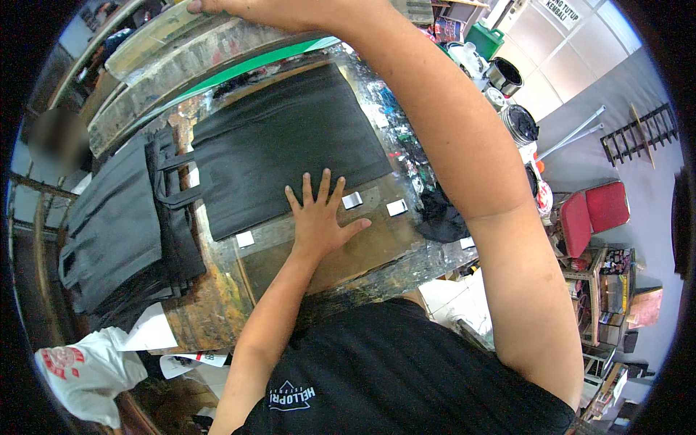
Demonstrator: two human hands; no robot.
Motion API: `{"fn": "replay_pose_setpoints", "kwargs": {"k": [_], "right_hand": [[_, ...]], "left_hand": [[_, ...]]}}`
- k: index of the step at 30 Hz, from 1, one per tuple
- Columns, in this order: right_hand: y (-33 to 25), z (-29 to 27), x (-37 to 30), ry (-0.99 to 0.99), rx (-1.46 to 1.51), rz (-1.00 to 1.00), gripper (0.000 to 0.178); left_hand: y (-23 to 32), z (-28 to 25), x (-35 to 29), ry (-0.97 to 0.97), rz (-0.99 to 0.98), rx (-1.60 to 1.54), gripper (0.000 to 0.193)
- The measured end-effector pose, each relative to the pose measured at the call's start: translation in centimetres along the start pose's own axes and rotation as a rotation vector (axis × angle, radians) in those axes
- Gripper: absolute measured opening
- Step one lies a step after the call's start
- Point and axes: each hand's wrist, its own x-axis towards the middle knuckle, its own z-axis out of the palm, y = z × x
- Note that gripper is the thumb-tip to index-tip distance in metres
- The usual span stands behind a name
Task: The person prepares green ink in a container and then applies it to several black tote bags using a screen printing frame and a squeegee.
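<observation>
A flat black cloth tote bag (290,138) lies on a brown board (341,246) on the worktable, its handles (174,196) pointing left. My left hand (319,217) lies flat with spread fingers, fingertips on the bag's near edge and palm on the board. Small white tabs (353,200) sit along that edge. My right arm reaches across to the top, where my right hand (268,11) is partly cut off by the picture's edge. It grips a tilted, paint-stained screen-printing frame (174,87) beyond the bag, thumb showing at the rim.
A pile of black tote bags (116,225) lies at left. White printed cloth (94,370) hangs at lower left. Paint tubs (518,123), a dark pot (504,76) and crumpled black cloth (441,216) line the right side. A red chair (576,225) and shelves (598,290) stand beyond.
</observation>
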Motion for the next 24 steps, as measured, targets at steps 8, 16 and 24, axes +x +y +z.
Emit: {"fn": "replay_pose_setpoints", "kwargs": {"k": [8,16,24], "right_hand": [[-0.7,-0.3,0.4,-0.066,-0.006,0.067,0.078],[-1.5,0.1,1.0,-0.074,-0.085,0.171,0.08],[-0.6,0.9,1.7,-0.009,-0.091,0.108,0.083]], "left_hand": [[0.8,0.6,-0.5,0.085,0.052,-0.071,0.108],[-2.0,-1.5,2.5,0.07,-0.071,-0.288,0.068],[-14.6,-1.3,12.4,0.095,-0.278,0.117,0.091]]}}
